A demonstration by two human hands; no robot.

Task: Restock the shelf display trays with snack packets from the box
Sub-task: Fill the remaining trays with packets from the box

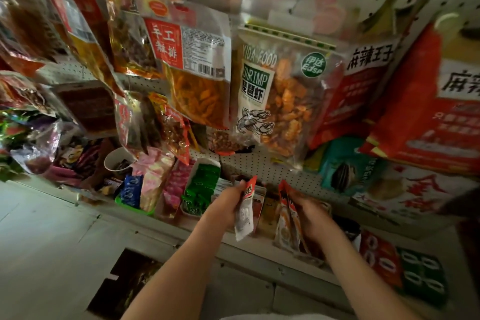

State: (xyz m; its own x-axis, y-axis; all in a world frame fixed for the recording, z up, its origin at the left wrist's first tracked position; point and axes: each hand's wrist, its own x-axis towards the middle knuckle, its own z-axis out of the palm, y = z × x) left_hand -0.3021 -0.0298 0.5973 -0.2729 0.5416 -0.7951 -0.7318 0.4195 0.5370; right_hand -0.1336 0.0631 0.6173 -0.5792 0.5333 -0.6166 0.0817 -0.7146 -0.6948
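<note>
**A:** What is your left grip doing?

**B:** My left grip (228, 199) is holding one snack packet (245, 212). It is white with a red top. My fingers are curling round its top part, and the packet is hanging down over the front of the shelf (259, 251).

**A:** And your right grip?

**B:** My right grip (311, 213) is holding a small bunch of packets (288, 215), orange and white. They are standing up just to the right of the single packet. Their low ends are reaching down to the shelf, but I cannot tell if they are touching it.

**A:** What is sitting beside your grips?

**B:** Just to the left, a white tray (193, 176) is holding green packets (201, 189). Farther left, pink packets (155, 176) are leaning next to a blue packet (132, 189), and a paper cup (117, 161) is standing behind them.

**A:** Is anything hanging up high?

**B:** Yes. Big bags are hanging on the pegboard (259, 163). A clear shrimp bag (275, 101) is hanging right above my grips, and a big red bag (426, 101) is hanging on the far right.
</note>
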